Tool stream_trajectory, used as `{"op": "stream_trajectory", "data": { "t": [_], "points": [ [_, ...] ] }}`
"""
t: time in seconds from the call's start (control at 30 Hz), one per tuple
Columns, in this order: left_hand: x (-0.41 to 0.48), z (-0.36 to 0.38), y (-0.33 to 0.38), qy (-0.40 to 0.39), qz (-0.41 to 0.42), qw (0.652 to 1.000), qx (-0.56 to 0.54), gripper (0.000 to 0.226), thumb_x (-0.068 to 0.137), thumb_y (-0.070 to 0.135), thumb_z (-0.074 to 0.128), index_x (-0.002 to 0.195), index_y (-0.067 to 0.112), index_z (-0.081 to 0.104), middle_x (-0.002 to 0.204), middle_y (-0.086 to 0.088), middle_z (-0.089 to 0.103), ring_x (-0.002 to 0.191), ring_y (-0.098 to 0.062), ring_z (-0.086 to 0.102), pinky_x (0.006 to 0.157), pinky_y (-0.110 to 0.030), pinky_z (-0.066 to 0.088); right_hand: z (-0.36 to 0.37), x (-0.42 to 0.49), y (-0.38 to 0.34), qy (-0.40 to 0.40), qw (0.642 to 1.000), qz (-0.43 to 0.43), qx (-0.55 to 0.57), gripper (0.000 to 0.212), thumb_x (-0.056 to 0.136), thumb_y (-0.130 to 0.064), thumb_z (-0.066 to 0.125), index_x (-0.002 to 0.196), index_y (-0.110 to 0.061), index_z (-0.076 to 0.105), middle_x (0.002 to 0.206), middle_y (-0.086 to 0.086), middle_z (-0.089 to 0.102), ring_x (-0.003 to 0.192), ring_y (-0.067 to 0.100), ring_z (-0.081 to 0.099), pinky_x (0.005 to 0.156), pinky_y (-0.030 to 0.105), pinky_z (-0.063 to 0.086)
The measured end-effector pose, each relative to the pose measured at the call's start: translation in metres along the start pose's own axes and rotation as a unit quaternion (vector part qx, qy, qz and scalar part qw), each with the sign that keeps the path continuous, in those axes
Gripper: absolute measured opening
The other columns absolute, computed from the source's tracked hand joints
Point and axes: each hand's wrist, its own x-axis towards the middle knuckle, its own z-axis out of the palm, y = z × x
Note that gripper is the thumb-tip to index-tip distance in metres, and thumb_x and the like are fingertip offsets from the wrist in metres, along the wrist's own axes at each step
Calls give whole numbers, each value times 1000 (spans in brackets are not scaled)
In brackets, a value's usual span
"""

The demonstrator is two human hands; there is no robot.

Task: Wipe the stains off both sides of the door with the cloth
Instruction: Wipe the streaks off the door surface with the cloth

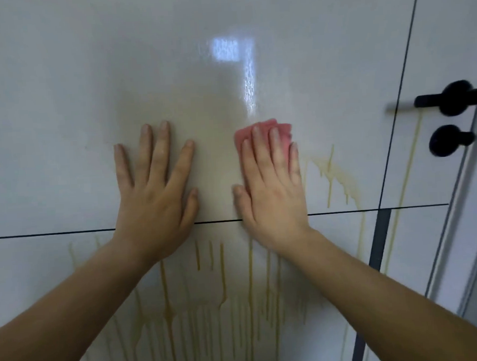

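door (58, 79): glossy white, thin dark grooves
stains (167, 310): yellow drips, mostly low
cloth (283, 128): pink, pressed flat
handle (450, 99): black, right edge

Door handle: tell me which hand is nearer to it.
Right. The right hand, pressing the cloth, is left of and below the door handle; the left hand lies flat farther left.

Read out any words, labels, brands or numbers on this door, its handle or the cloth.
None. No text, number or sign shows on the glossy white door, its black lever handle or the crumpled pink cloth.
The bright patch on the door is a blurred reflection, not print.
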Motion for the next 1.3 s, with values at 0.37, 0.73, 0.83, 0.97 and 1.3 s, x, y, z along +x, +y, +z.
{"op": "stream_trajectory", "data": {
  "t": [0.37, 0.73, 0.83, 0.97, 1.3],
  "points": [
    [10, 7, 36, -1, -12, 1000, 20, 75, 95, 38, 42, 157, -1, 29, 169, -25, 12, 158, -41, 9, 120, -69, 1, 1, -26, 25, 57, 977, 202, 27, 74, 99, -35, 43, 162, -6, 16, 170, 13, 6, 159, 33, -2, 127, 57, 1],
    [26, 11, 97, -6, 70, 997, -19, 71, 88, 30, 52, 153, 5, 44, 168, -20, 22, 157, -39, 18, 122, -66, 13, -8, -93, 96, 18, 978, 206, 15, 72, 101, -36, 35, 161, -6, 8, 170, 13, 3, 159, 35, -5, 127, 58, 1],
    [35, 13, 119, -8, 93, 995, -26, 72, 84, 30, 55, 152, 6, 45, 168, -20, 24, 156, -39, 20, 122, -66, 15, -6, -125, 99, -19, 987, 161, 19, 70, 102, -34, 35, 160, -5, 10, 169, 15, 7, 158, 36, 0, 125, 62, 8],
    [48, 21, 141, -15, 75, 997, -21, 75, 85, 32, 54, 155, 9, 40, 169, -19, 19, 157, -39, 16, 122, -69, 9, -23, -89, 125, 5, 984, 176, 7, 69, 103, -35, 33, 160, -4, 9, 169, 14, 4, 159, 33, -3, 128, 56, 1],
    [47, 37, 153, -2, 58, 998, 8, 77, 86, 34, 53, 156, 6, 39, 168, -24, 17, 156, -45, 13, 118, -75, 5, -41, -54, 171, 55, 970, 234, 20, 71, 103, -34, 31, 161, 1, 9, 171, 16, 0, 159, 35, -4, 128, 54, -3]
  ]
}}
